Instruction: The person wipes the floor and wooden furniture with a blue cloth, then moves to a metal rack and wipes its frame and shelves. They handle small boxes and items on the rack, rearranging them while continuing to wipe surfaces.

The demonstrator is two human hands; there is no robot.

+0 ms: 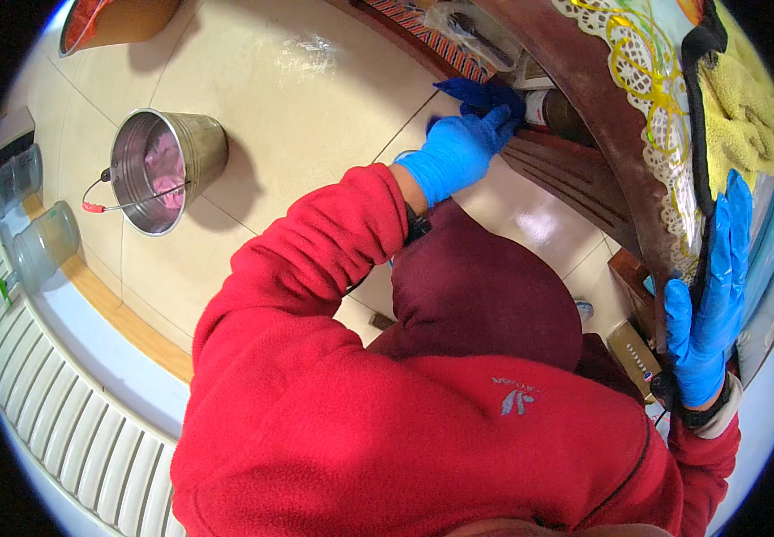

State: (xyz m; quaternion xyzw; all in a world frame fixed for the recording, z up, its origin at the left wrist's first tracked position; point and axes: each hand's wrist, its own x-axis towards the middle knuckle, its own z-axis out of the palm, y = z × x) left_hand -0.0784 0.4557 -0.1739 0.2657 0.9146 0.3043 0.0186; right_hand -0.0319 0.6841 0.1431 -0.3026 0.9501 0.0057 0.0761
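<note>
My left hand (461,152), in a blue glove, reaches to the low wooden shelf under the table. Its fingers are closed on a dark blue cloth (481,93), which bunches against the shelf's edge beside a dark jar (568,118). My right hand (714,295), also gloved in blue, rests along the edge of the tabletop with its fingers stretched out. Just beyond those fingertips lies a yellow towel (738,112). A white lace table cover (642,76) with yellow trim runs along the brown table edge (575,67).
On the tiled floor to the left stands a metal bucket (209,154) with pink cloth inside and its handle down. An orange-brown bucket (132,20) is farther back. Clear plastic bottles (51,237) sit by the white radiator (69,421). A small box (630,358) is near my right forearm.
</note>
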